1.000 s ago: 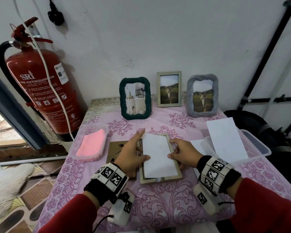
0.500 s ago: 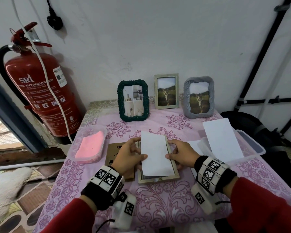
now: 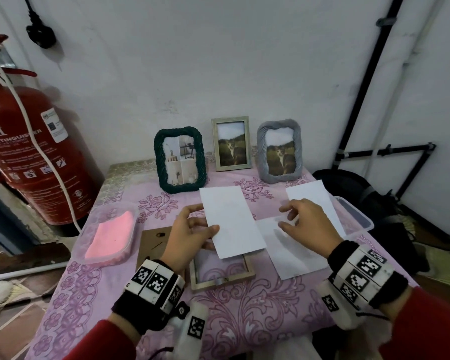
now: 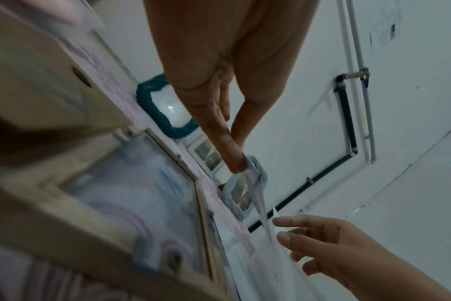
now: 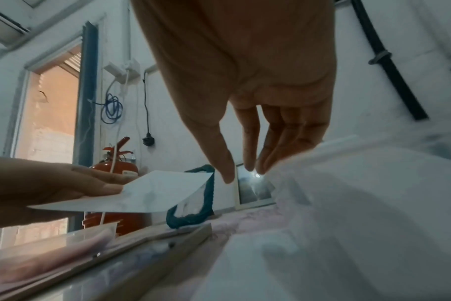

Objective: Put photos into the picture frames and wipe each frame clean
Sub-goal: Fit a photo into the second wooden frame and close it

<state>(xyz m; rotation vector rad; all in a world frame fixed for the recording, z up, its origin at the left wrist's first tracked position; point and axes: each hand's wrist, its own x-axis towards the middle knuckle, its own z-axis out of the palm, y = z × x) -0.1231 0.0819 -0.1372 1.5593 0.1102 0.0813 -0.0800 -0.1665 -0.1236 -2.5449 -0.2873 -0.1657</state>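
An empty light wooden frame (image 3: 222,278) lies face down on the pink flowered tablecloth (image 3: 244,320). My left hand (image 3: 192,235) pinches the left edge of a white photo (image 3: 231,224), blank side up, and holds it lifted over the frame's far half. In the right wrist view the photo (image 5: 154,191) hangs level above the frame (image 5: 131,262). My right hand (image 3: 283,216) hovers with loose fingers and holds nothing, over a second white sheet (image 3: 294,253) that lies flat right of the frame. The brown backing board (image 3: 153,242) lies left of the frame.
Three frames stand at the back by the wall: green (image 3: 179,159), beige (image 3: 231,142) and grey (image 3: 279,150). A clear tub with a pink cloth (image 3: 109,235) sits at the left. Another clear tub (image 3: 353,211) with a white sheet (image 3: 312,198) is at the right. A fire extinguisher (image 3: 31,157) stands left.
The photo lay on the frame under both hands. My left hand has lifted it up and away, and my right hand has let go and moved right over the other sheet.
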